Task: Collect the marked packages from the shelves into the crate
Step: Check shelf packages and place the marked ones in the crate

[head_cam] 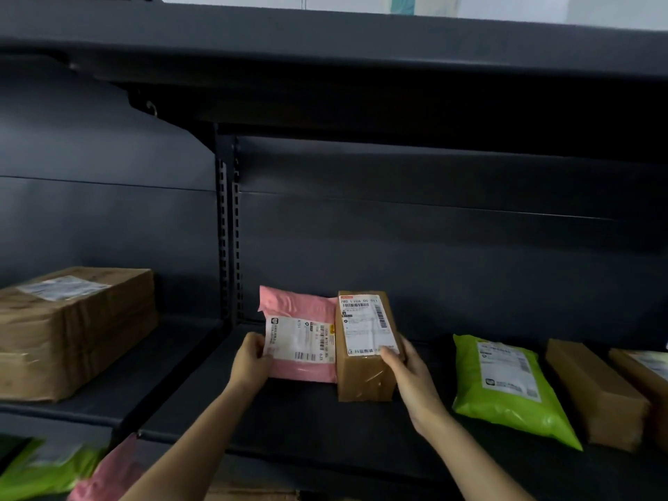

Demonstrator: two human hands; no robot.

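Pink mailer in left grip; box apparently in right grip.

the big brown box at left is cut off by the frame edge. a cardboard box at far right is cropped too. the green bag and pink bag on the lower shelf are blurred. label print on the pink mailer is too small to read.
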